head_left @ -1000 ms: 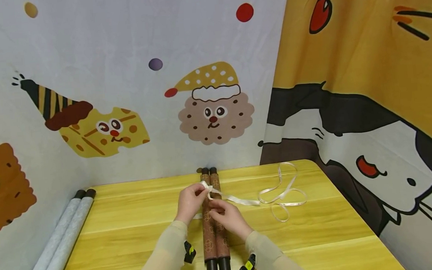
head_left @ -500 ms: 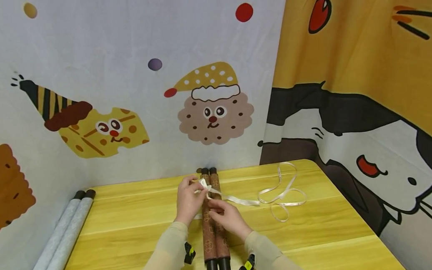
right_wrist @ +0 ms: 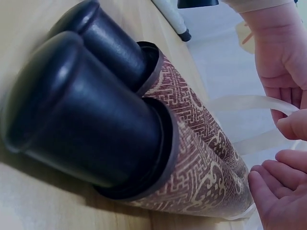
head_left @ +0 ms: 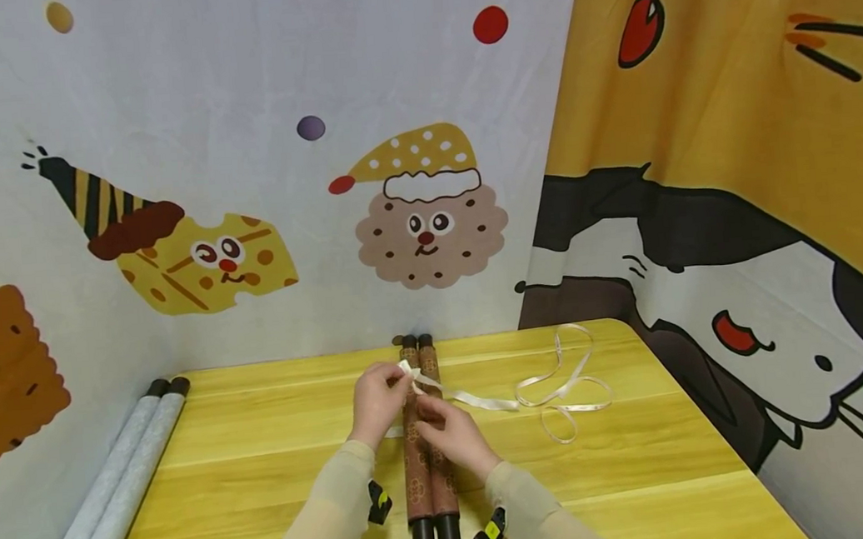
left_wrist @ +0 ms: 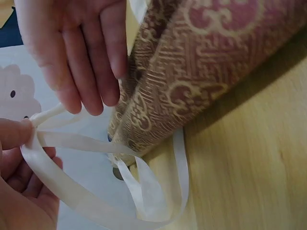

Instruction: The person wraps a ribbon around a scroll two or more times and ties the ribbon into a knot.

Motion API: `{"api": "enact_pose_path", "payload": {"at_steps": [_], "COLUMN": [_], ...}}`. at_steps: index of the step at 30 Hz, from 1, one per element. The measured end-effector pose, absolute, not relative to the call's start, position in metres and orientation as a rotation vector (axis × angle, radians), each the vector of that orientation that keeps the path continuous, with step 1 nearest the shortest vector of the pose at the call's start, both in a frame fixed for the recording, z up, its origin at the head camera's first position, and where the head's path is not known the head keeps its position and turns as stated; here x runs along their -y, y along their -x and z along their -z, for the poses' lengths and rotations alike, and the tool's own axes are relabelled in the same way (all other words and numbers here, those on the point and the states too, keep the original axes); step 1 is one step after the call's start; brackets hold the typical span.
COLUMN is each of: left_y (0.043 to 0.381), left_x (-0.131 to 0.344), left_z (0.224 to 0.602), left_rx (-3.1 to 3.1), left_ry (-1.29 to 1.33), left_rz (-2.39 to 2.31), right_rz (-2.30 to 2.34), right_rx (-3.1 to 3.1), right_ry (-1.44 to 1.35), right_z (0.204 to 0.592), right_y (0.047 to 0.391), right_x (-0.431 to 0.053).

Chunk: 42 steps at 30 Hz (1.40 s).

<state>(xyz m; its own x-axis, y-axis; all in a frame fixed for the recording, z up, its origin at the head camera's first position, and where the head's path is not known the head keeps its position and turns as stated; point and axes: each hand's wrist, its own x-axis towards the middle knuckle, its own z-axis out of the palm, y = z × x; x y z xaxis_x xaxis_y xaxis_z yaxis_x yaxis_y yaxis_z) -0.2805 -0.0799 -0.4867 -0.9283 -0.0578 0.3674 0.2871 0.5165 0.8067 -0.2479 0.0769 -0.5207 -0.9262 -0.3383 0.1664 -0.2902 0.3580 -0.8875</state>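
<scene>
Two brown patterned scrolls (head_left: pixel 419 471) with black end knobs (right_wrist: pixel 91 115) lie side by side on the table, pointing away from me. A white satin ribbon (head_left: pixel 478 400) crosses over them near their far half. My left hand (head_left: pixel 376 403) pinches the ribbon between thumb and fingertips above the scrolls; the left wrist view shows its thumb (left_wrist: pixel 17 133) pressed on a loop. Close beside it, my right hand (head_left: pixel 458 435) holds a stretch of the ribbon at its fingertips, over the right scroll. Its fingers look fairly straight in the left wrist view, where its thumb is hard to make out.
More thin ribbon (head_left: pixel 560 394) lies in loose loops on the right of the wooden table (head_left: pixel 605 491). A pair of pale scrolls (head_left: pixel 127 483) with black ends lies along the left edge. Printed cartoon curtains (head_left: pixel 238 82) hang behind and to the right.
My left fingers lifted briefly half a second ago and are now lower on the ribbon, whose white end has shifted slightly. The right hand and both scrolls have barely moved.
</scene>
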Motion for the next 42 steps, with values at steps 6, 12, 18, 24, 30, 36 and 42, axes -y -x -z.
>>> {"api": "enact_pose_path", "payload": {"at_steps": [6,12,18,24,30,36,42], "left_y": [0.278,0.278,0.279,0.28,0.28,0.28,0.279], "left_x": [0.08,0.08,0.08,0.081,0.082,0.084,0.084], "left_z": [0.483,0.482,0.482,0.484,0.485,0.488,0.489], "left_rx": [2.452,2.458,2.457,2.444,2.398,2.352,2.369], "left_ry": [0.126,0.081,0.003,0.003,-0.016,-0.043,-0.057], "left_rz": [1.55,1.632,1.678,1.691,1.781,1.861,1.825], "right_rz": [1.667,1.743,1.915,1.815,1.673,1.57,1.542], "right_rx": [-2.563,-2.479,-2.265,-2.392,-2.526,-2.61,-2.611], "right_ry": [0.573,0.498,0.39,0.324,0.383,0.428,0.461], "right_z": [0.521,0.524,0.524,0.522,0.516,0.504,0.488], "right_y": [0.251,0.265,0.276,0.277,0.272,0.268,0.269], "right_x": [-0.074,-0.064,-0.052,-0.049,-0.059,-0.075,-0.089]}}
